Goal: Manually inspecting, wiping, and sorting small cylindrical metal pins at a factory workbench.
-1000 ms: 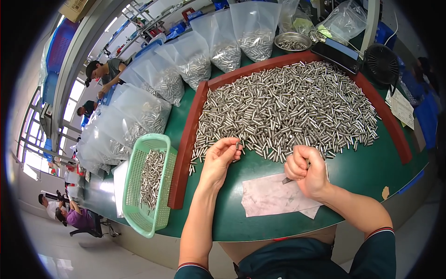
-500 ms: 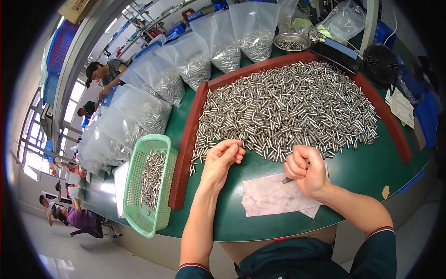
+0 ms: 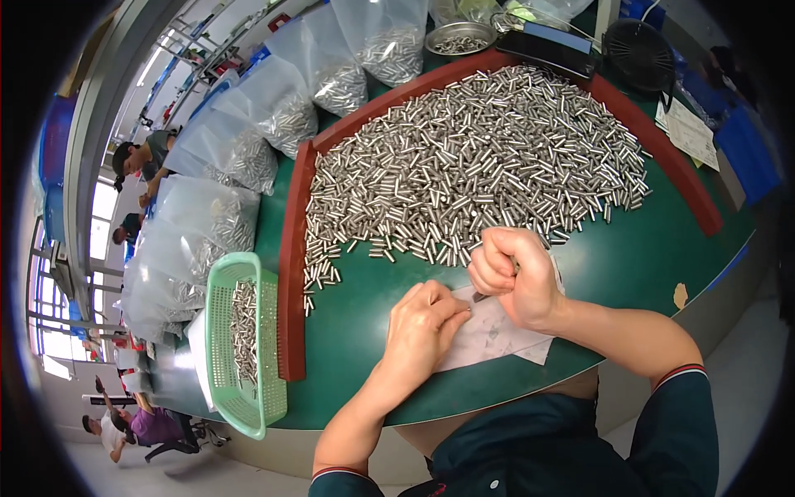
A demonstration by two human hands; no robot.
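1. The left hand (image 3: 422, 323) lies flat at frame centre, fingertips pressed on the edge of a white paper (image 3: 497, 340) on the green worktop (image 3: 364, 331); its grip is loose and holds nothing that shows.
2. The right hand (image 3: 515, 277) is a closed fist just right of it, over the same paper. A small dark tool tip (image 3: 479, 296) pokes out under the fist toward the left fingertips; whether a pin is also clasped inside I cannot tell.
3. The pins (image 3: 472, 166), short metal cylinders, lie in a broad heap across the upper centre, fenced by a red-brown rail (image 3: 291, 265). The heap's lower edge nearly reaches the right fist.
4. A green basket (image 3: 248, 406) at the lower left holds a thin layer of pins, well apart from both hands.
5. Clear bags (image 3: 273, 116) with pins stand along the upper left; a metal bowl (image 3: 460, 37) of them sits at the top.
6. Judged from this, most work is left: the heap is large, the basket barely covered.
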